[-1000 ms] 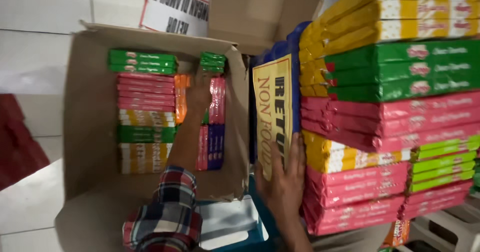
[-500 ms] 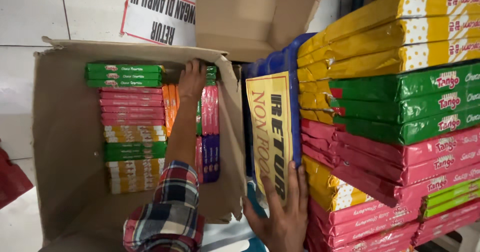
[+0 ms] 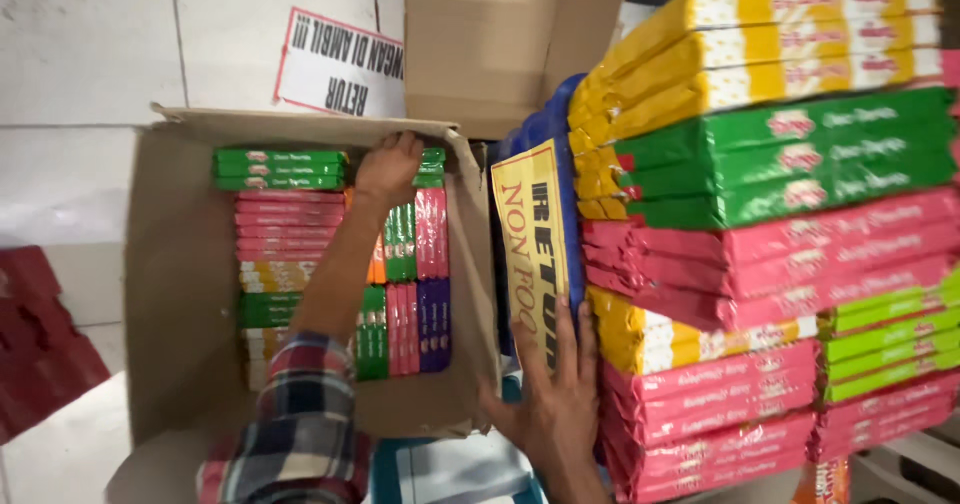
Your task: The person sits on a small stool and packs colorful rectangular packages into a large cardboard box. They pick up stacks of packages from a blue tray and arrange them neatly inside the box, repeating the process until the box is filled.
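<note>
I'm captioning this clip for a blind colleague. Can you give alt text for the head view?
A person's left hand reaches deep into a cardboard box packed with green, pink, yellow and purple wafer packs. Their right hand steadies a tall stack of similar packs in a blue crate alongside.

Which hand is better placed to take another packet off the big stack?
Probably the right hand: it lies flat against the stacked packets beside the yellow sign. The left hand is reaching deep into the cardboard box, among the packed rows, away from the stack.
</note>
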